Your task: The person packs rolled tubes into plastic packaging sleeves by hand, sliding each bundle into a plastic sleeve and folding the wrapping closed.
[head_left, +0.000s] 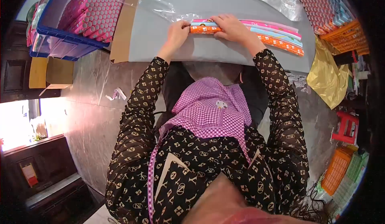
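Observation:
Several slim patterned paper rolls [276, 42] in orange, light blue and pink lie side by side across the grey tabletop. My right hand [232, 28] is wrapped over them left of their middle, with its fingers on the far side and its thumb on the near, orange one. My left hand [177, 35] is at their left end, thumb and fingers pressed together; what is between the fingertips is hidden. Clear plastic film [164, 11] lies on the table just beyond my left hand and runs toward the rolls. Whether it encloses them I cannot tell.
A blue crate [72, 43] with bundled pink rolls [102, 13] stands at the left. Clear plastic bags [276, 1] lie at the table's far right. Beside it are orange-and-blue rolls [321, 7] with an orange basket [349, 35], gold sheeting [329, 75] and a red stool [345, 128].

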A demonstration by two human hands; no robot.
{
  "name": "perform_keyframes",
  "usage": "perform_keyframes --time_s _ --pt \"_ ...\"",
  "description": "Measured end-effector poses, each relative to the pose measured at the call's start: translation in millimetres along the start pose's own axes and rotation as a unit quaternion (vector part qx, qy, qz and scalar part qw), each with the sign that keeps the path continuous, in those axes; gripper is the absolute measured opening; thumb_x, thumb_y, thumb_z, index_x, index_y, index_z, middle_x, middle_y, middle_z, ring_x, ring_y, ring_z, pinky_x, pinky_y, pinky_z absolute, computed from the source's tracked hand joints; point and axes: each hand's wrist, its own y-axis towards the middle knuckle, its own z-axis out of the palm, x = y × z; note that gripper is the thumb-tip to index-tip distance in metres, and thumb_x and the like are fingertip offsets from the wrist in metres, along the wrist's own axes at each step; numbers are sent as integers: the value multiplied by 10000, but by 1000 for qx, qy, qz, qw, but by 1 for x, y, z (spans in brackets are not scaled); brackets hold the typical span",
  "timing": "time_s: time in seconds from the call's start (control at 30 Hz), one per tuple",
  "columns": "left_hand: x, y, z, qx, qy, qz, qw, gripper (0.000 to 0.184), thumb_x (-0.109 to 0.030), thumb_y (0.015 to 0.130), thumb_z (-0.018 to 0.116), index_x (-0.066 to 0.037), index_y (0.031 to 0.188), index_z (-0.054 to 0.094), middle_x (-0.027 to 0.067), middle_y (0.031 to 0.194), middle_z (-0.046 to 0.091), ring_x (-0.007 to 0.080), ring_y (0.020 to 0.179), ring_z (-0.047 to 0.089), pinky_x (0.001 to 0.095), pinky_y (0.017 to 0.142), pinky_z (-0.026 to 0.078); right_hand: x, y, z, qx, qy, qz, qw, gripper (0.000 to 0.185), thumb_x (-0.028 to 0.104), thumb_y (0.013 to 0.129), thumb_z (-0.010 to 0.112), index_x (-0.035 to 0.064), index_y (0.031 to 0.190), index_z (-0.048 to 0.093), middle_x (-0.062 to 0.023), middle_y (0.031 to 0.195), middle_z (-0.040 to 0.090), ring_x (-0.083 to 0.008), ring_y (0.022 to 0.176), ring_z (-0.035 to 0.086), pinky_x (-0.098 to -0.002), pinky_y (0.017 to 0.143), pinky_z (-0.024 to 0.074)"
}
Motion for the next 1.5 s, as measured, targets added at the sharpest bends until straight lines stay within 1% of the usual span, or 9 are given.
perform_keyframes --time_s 0.1,0.17,0.27,0.6,0.7,0.9,0.97,1.37,1.5 --pt "-9 -8 -2 13 9 -19 1000 240 -109 877 532 34 1019 662 76 809 669 111 699 608 252 634 489 -8 2 8 -35 -4 -29 999 571 275 774 673 40 1253 471 -169 1138 549 -350 1084 503 -420 938 406" --pt "-7 -10 0 -23 -1 8 1000 239 -166 832 560 -5 956 685 197 810 662 319 774 649 390 714 496 -11 3 9 -49 -17 -31 998 560 282 784 664 41 1252 470 -173 1123 553 -350 1073 509 -430 927 407" --pt "-28 -21 -5 -55 87 47 994 235 -172 828 557 -6 929 689 212 818 654 365 796 633 416 738 488 -14 6 9 -83 -26 -34 996 523 281 778 658 60 1221 488 -149 1073 578 -332 1036 539 -421 898 418" --pt "-27 -23 4 -83 17 16 996 232 -190 839 567 -6 945 661 190 860 661 333 836 644 395 744 498 -6 6 1 -54 -20 -5 998 529 277 809 644 38 1247 469 -179 1086 565 -358 1047 517 -433 923 404" --pt "-12 -16 12 -85 23 12 996 230 -174 845 591 28 945 638 108 811 688 217 728 652 343 681 508 -7 6 4 -51 -19 -2 999 527 279 809 645 37 1244 473 -179 1087 565 -356 1047 517 -432 927 405" --pt "-28 -21 9 -141 116 109 977 187 -167 858 580 3 925 621 177 767 661 327 684 648 402 641 508 -8 5 12 -89 -39 -33 995 515 291 773 660 61 1201 489 -158 1014 589 -331 992 555 -423 877 427" --pt "-41 -26 6 -118 184 136 966 154 -160 880 539 -15 898 591 226 772 636 409 739 623 495 669 484 -4 3 11 -63 -21 -18 998 538 275 789 670 42 1236 483 -175 1076 570 -347 1031 527 -431 905 417" --pt "-65 -13 5 -97 309 105 940 177 -216 892 534 -78 889 644 204 766 648 386 738 637 484 648 498 -3 5 15 -61 -15 -14 998 542 294 789 661 44 1235 480 -167 1055 571 -343 1017 525 -428 901 415" --pt "-52 -8 7 -133 244 111 954 184 -205 890 544 -76 935 667 203 811 653 374 764 641 456 657 501 -6 11 6 -54 -26 8 998 539 291 794 658 43 1237 477 -168 1058 568 -344 1017 523 -429 901 414"
